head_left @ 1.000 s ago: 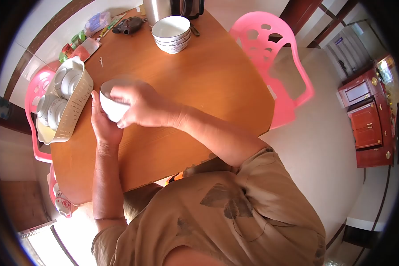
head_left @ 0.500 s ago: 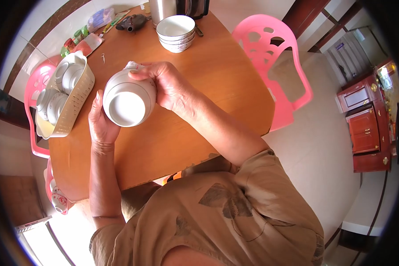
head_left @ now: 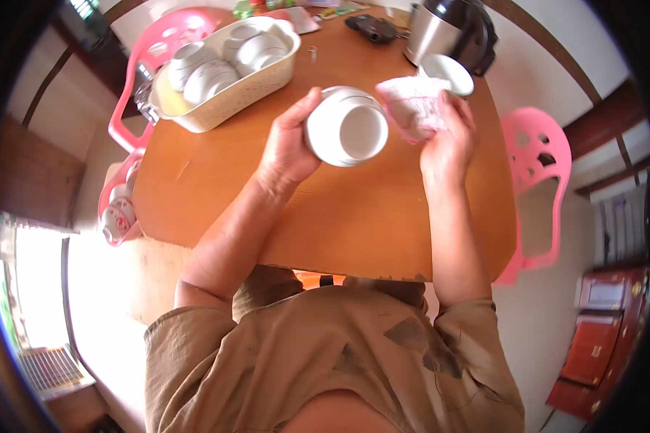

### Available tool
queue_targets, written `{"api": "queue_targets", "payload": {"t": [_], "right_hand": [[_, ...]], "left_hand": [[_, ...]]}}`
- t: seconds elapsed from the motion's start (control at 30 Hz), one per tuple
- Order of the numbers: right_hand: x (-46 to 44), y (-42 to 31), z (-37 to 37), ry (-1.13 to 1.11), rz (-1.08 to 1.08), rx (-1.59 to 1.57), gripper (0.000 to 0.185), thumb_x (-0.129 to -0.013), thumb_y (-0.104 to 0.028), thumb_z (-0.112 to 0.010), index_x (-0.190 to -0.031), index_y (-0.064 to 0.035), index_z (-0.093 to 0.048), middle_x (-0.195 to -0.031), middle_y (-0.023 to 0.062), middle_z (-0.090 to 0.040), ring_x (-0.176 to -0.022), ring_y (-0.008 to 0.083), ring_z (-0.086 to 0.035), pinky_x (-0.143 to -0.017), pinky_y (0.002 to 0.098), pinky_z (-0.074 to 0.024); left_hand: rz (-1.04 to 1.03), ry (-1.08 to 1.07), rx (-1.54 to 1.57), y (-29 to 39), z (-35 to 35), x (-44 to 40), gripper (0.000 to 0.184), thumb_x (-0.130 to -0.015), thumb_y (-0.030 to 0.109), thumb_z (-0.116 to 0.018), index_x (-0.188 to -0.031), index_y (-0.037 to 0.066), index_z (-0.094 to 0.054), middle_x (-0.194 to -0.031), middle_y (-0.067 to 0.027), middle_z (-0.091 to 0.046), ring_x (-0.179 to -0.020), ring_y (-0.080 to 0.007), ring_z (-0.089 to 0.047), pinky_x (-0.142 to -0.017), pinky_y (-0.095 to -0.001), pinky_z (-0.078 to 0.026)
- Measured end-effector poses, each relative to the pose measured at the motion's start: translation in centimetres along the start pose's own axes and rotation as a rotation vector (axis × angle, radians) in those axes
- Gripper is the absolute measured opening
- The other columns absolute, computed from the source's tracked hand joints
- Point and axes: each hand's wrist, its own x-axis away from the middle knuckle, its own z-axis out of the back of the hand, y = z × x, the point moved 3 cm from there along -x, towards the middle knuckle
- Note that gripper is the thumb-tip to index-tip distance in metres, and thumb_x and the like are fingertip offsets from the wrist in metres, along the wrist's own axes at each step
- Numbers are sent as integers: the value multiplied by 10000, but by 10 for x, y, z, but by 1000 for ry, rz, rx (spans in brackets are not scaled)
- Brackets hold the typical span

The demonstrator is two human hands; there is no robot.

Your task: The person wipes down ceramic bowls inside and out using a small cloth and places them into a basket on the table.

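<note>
My left hand [head_left: 292, 144] grips a white bowl [head_left: 326, 135] by its side, with the round foot of the bowl facing me. It is held above the wooden table [head_left: 325, 216]. To its right, my right hand [head_left: 449, 141] is closed on a pink and white cloth [head_left: 414, 107], which hangs crumpled just beside the bowl. Behind that hand stands another white bowl [head_left: 451, 71], partly covered by the cloth and fingers.
A cream plastic basket [head_left: 227, 107] of white bowls stands at the table's back left. A steel kettle [head_left: 435, 35] and a dark teapot-like object [head_left: 374, 29] are at the back. Pink chairs [head_left: 545, 133] flank the table; patterned cups [head_left: 118, 219] sit at lower left.
My right hand has come away from the bowl to the right, taking the cloth with it. The left hand keeps the bowl. My view has turned to the left.
</note>
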Motion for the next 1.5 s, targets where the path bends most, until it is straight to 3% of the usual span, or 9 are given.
{"api": "queue_targets", "payload": {"t": [0.1,0.17,0.37,0.43,0.7,0.9,1.0,1.17,1.5], "right_hand": [[44,-13,-37,-344,95,289,191,-921,-168,-683,-1032,-14,-662,-975,71,-670,-937,193,-623,-851,345,-491],[63,-14,-61,-784,855,799,193,-881,-193,-699,-1005,-45,-692,-962,66,-660,-973,245,-615,-883,407,-455],[66,17,-64,-723,1054,1019,171,-831,-158,-652,-980,-90,-703,-975,65,-643,-986,287,-599,-890,438,-442],[51,14,-60,-648,971,982,181,-905,-104,-568,-1042,-87,-686,-1015,95,-631,-956,306,-603,-862,408,-473],[17,27,-17,-385,-363,251,249,-983,-50,-483,-1180,-8,-630,-1028,88,-671,-764,141,-647,-503,279,-537],[27,40,-20,-373,-313,229,314,-860,98,-579,-1168,42,-593,-1164,118,-630,-974,185,-654,-870,315,-541],[44,38,-30,-517,61,570,264,-830,47,-671,-1076,-26,-606,-1052,41,-612,-883,140,-646,-821,285,-536],[72,28,-63,-690,1042,986,104,-786,-57,-703,-887,-80,-695,-982,73,-575,-974,335,-561,-869,462,-472],[69,28,-94,-656,1085,1126,107,-807,-125,-714,-902,-109,-666,-934,47,-552,-950,291,-568,-811,425,-419]], "left_hand": [[-30,124,-85,1,-1,0,423,-1019,355,-509,-1246,2,-560,-1166,-125,-659,-1073,-248,-642,-970,-412,-511],[-48,121,-22,-3,9,-6,429,-1035,359,-476,-1250,-3,-557,-1159,-129,-661,-1034,-242,-650,-934,-400,-526],[-243,180,-596,1,-8,13,422,-1043,384,-471,-1100,17,-671,-948,-51,-683,-856,-113,-628,-762,-281,-525],[-191,237,-424,-4,-11,13,398,-1008,365,-552,-1031,-9,-687,-878,-57,-682,-778,-114,-616,-707,-274,-518],[-43,256,-133,-4,-5,5,407,-1009,362,-522,-1152,-7,-618,-1109,-146,-671,-959,-236,-659,-879,-379,-530],[-22,202,276,11,18,-11,447,-1050,373,-414,-1265,1,-537,-1259,-146,-629,-1180,-304,-598,-1074,-504,-426],[-35,178,341,12,23,-13,447,-1050,377,-408,-1257,4,-544,-1252,-152,-631,-1175,-310,-598,-1077,-499,-422],[-91,191,352,3,29,-18,367,-1038,355,-452,-1124,28,-592,-1096,-132,-671,-1023,-295,-635,-984,-461,-477],[-127,178,279,18,11,-7,330,-1038,335,-454,-1059,27,-573,-1003,-138,-668,-900,-272,-659,-843,-454,-543]]}}
